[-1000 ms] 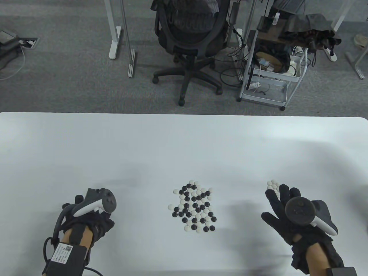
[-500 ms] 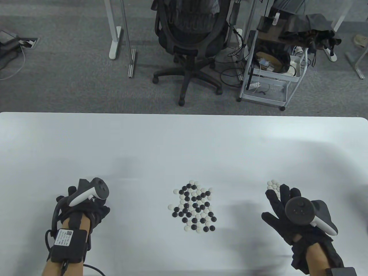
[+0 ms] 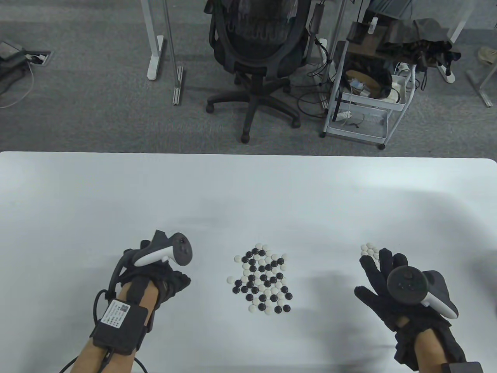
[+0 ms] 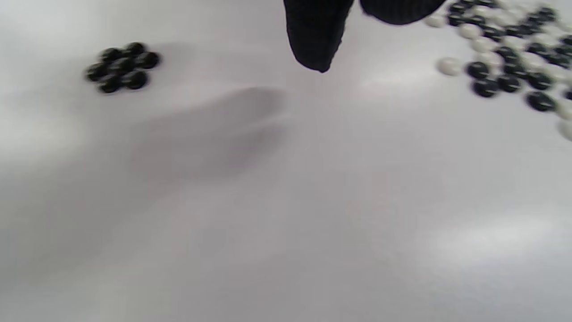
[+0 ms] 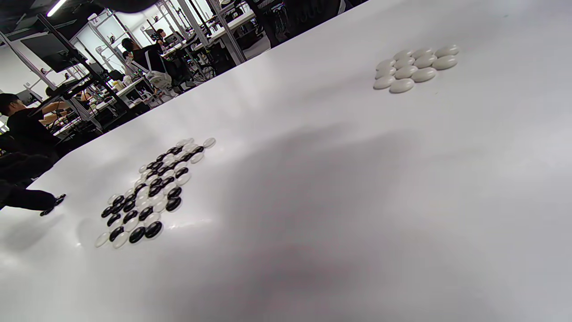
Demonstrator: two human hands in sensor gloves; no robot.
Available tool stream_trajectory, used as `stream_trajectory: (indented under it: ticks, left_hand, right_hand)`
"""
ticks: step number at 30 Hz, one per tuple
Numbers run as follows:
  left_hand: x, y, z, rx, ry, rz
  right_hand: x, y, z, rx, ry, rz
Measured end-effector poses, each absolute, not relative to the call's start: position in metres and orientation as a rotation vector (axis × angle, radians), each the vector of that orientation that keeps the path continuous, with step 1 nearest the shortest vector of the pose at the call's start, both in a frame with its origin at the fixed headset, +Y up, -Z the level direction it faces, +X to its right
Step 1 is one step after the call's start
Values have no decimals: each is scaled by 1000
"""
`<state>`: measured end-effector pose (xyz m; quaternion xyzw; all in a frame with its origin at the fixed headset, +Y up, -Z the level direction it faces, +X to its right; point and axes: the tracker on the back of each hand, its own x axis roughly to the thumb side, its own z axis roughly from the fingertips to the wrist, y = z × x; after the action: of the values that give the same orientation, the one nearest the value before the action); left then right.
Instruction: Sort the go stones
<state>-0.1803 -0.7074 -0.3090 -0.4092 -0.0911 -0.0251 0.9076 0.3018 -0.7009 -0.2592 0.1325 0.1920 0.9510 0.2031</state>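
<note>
Black and white stones mix in the central pile (image 3: 262, 279) on a white table (image 3: 248, 194). An all-white cluster (image 5: 413, 67) and an all-black cluster (image 4: 121, 67) lie apart. Black gloves cover the left hand (image 3: 165, 278) and right hand (image 3: 382, 289), each bearing a grey-and-white tracker (image 3: 417, 289). A black chair (image 3: 258, 50) and white cart (image 3: 365, 101) stand on grey carpet (image 3: 89, 108).

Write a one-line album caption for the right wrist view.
Small cluster of glossy white Go stones lying apart from mixed black-and-white stone pile on white table.
</note>
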Motion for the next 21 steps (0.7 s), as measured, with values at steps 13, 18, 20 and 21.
stream_trajectory:
  ticks: [13, 18, 20, 21]
  left_hand:
    - [-75, -740, -300, -887, -461, -200]
    - [-99, -740, -292, -880, -428, -211]
    - [-123, -737, -296, -887, -355, -205]
    - [-137, -736, -301, -888, -301, -204]
  right_hand:
    - [302, -700, -258, 378, 532, 2647]
    - [304, -699, -258, 373, 522, 2645]
    - [304, -699, -258, 372, 533, 2643]
    - [304, -699, -259, 376, 536, 2640]
